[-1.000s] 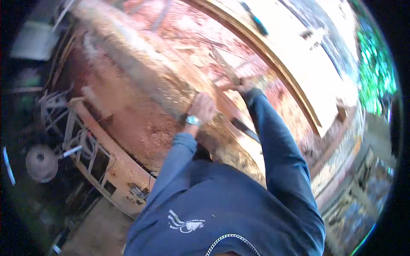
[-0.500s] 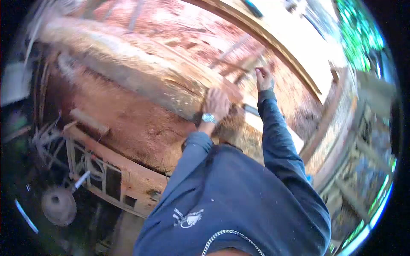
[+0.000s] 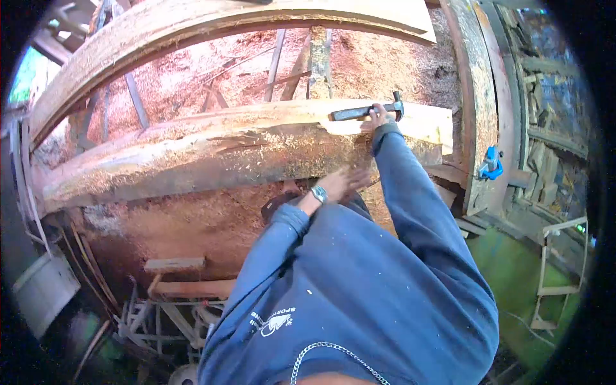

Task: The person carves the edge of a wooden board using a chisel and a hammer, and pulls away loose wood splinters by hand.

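A long, rough timber beam (image 3: pixel 212 151) lies across in front of me, with wood shavings on its upper face. My right hand (image 3: pixel 381 118) is closed on what looks like a hammer (image 3: pixel 353 113) with a thick dark grip, held near its head over the beam's right part. My left hand (image 3: pixel 343 183), wearing a wristwatch, is just in front of the beam's near side. Its fingers stretch to the right, smeared by motion, and I see nothing held in them.
Behind the beam lies another long plank (image 3: pixel 224 24). Reddish shavings cover the ground (image 3: pixel 147 228). A thick timber (image 3: pixel 478 96) stands at the right, with a blue tool or clamp (image 3: pixel 491 163) on it. A wooden frame (image 3: pixel 192 289) is at lower left.
My view has swung round. My left hand has come off the beam toward my body. My right hand, earlier beyond the beam, is now over it, gripping the hammer.
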Motion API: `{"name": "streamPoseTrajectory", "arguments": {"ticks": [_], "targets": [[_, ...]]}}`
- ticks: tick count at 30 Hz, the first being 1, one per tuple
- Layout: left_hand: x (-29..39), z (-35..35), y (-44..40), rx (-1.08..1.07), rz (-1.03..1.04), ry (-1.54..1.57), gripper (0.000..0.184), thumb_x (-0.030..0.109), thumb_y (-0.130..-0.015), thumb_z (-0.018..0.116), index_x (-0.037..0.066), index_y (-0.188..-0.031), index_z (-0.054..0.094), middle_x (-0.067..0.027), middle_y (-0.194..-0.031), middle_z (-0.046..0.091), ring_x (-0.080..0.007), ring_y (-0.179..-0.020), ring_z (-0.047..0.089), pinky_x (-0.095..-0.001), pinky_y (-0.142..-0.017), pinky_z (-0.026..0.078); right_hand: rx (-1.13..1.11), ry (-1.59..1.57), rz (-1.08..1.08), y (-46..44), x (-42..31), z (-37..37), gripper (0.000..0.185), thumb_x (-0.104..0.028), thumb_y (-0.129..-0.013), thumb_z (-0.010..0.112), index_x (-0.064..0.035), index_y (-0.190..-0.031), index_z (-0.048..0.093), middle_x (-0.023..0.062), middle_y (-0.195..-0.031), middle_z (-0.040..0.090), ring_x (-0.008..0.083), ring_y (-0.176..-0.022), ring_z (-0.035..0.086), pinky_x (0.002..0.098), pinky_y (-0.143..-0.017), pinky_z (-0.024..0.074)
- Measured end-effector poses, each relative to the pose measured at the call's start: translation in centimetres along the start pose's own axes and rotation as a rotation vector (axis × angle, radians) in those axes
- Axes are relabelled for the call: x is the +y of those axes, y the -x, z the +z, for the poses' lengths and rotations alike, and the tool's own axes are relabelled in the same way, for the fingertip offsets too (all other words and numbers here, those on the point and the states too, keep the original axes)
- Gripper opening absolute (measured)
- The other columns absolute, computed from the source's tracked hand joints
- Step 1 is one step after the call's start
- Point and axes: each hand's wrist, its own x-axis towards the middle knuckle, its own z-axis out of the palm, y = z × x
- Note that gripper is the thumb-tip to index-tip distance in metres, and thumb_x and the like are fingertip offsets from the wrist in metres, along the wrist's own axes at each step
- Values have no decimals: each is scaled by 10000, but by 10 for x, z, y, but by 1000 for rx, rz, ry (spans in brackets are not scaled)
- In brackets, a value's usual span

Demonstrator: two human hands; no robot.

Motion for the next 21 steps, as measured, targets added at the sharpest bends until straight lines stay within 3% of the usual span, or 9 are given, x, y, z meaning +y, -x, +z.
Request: {"name": "streamPoseTrajectory", "arguments": {"ticks": [2,3,5,6,8,11,14,18,21], "targets": [[7,19,4,171,99,-7,585,242,-934,512,54,-1465,357,-123,-1522,355,-265,-1434,283,-424,-1161,271,104,-97,88,8,-25,-29,471,-447,-925,560,-206,-1325,490,240,-1032,673,394,-968,658,500,-851,507],[6,4,3,361,31,-43,430,211,-944,514,54,-1345,516,-128,-1395,505,-288,-1321,440,-423,-1081,379,37,-46,40,15,-29,-39,504,-485,-920,543,-198,-1331,499,223,-1064,674,382,-995,656,484,-882,504],[-11,-2,16,421,-189,119,294,206,-954,517,58,-1196,594,-135,-1248,593,-310,-1158,550,-421,-963,459,45,93,-63,21,-44,-59,494,-482,-920,539,-178,-1309,522,216,-1090,671,379,-1031,645,472,-909,495],[-21,-6,23,450,-301,200,245,203,-958,519,60,-1121,633,-139,-1175,637,-321,-1076,605,-419,-904,499,5,19,48,15,-43,-58,485,-477,-920,535,-160,-1287,543,214,-1109,666,380,-1050,637,469,-926,488],[-43,-20,36,424,-530,255,216,246,-978,513,65,-978,630,-170,-956,683,-347,-840,662,-435,-722,536,-31,-56,119,6,-39,-57,458,-460,-922,527,-131,-1235,586,233,-1109,659,386,-1060,631,474,-937,481],[-49,-61,45,393,-711,195,305,343,-960,544,71,-857,636,-180,-741,663,-378,-721,657,-466,-626,522,-105,84,152,-13,-22,-32,425,-432,-937,512,-147,-1239,598,204,-1153,652,379,-1079,624,471,-936,481],[-39,-78,45,215,-597,102,311,343,-952,554,75,-820,643,-169,-758,669,-374,-726,657,-471,-625,515,-180,284,172,-17,-46,-39,426,-445,-946,489,-159,-1238,607,184,-1201,644,365,-1100,622,475,-931,481],[-59,-104,33,356,-588,58,336,371,-952,536,86,-820,657,-169,-750,666,-363,-705,656,-474,-641,512,-36,56,369,-1,-93,-70,489,-542,-924,470,-141,-1161,617,242,-1128,654,380,-1084,630,497,-927,466],[-111,-154,17,499,-600,70,365,407,-951,513,96,-845,672,-171,-749,664,-355,-720,658,-471,-658,511,-39,-171,536,-6,-90,-74,417,-490,-878,522,-157,-1108,623,212,-1064,684,366,-1127,611,472,-954,447]]}}
